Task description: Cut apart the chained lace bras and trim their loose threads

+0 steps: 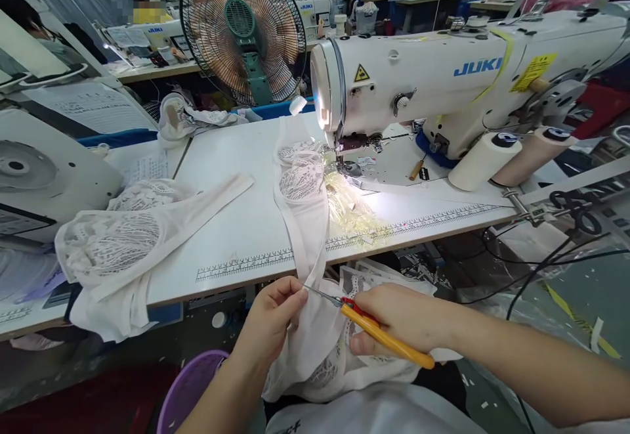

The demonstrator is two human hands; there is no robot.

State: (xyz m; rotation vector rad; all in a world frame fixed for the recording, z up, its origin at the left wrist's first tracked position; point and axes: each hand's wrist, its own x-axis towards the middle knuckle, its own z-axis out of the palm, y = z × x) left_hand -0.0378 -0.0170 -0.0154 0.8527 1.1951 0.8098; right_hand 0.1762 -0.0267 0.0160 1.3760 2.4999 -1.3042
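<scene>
My right hand [394, 319] grips pliers [386, 337] with one orange and one red handle, their thin jaws pointing left. Those jaws reach to the fingertips of my left hand [278, 309], where thumb and forefinger pinch the edge of a white lace bra [302, 204]. The bra runs up over the table edge to beside the sewing machine's needle area. More white lace fabric [327, 371] lies across my lap under both hands. What exactly sits between the jaw tips is too small to tell.
A JUKI sewing machine [418, 79] stands at right, thread cones [485, 161] beside it. White lace pieces [123, 237] lie on the table's left. A ruler strip [246, 264] runs along the front edge. A fan [243, 30] stands behind, a purple bin [189, 391] below.
</scene>
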